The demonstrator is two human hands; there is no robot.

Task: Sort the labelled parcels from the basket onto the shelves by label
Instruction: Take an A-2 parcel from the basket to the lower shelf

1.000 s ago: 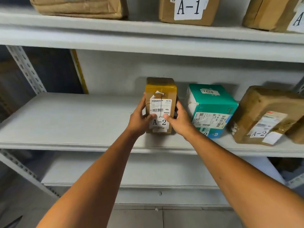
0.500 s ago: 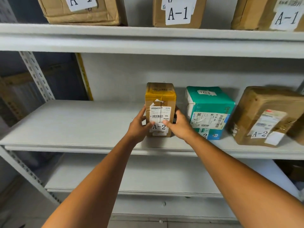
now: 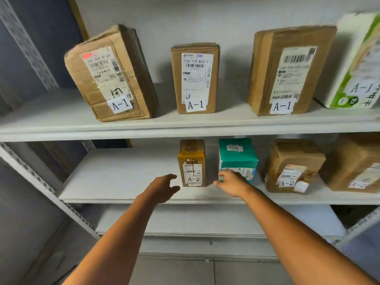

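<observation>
Where the arms reach in: both bare forearms rise from the near edge toward the middle shelf (image 3: 123,175).
Left hand (image 3: 163,187): fingers loosely spread and slightly bent, holding nothing; it hovers just left of the small A-2 parcel (image 3: 192,163), with a thin gap between fingertips and cardboard.
Right hand (image 3: 230,183): fingers spread, gripping nothing, blurred; it sits just right of the small A-2 parcel and in front of the teal parcel (image 3: 237,156), thumb pointing left toward the small one without touching it.
Lower shelf (image 3: 205,221): a pale board below and nearer than the hands.
Small A-2 parcel: upright on the middle shelf between the two hands, brown with yellowish tape, shipping label and A-2 tag facing near.
Teal parcel: just right of it, apart from it; its lower label is hidden by the right hand.
Brown A-2 parcel (image 3: 292,165): farther right on the same shelf, tilted, tag readable.
Large brown parcel (image 3: 353,163): at the right end; tag too blurred to read.
Upper shelf (image 3: 61,122): four parcels stand here, all tagged A-1.
Left A-1 box (image 3: 111,73): creased and leaning.
Middle A-1 box (image 3: 195,79): narrow, upright.
Right A-1 box (image 3: 287,68): tall, upright.
White-and-green parcel (image 3: 357,58): at the right edge, leaning.
</observation>
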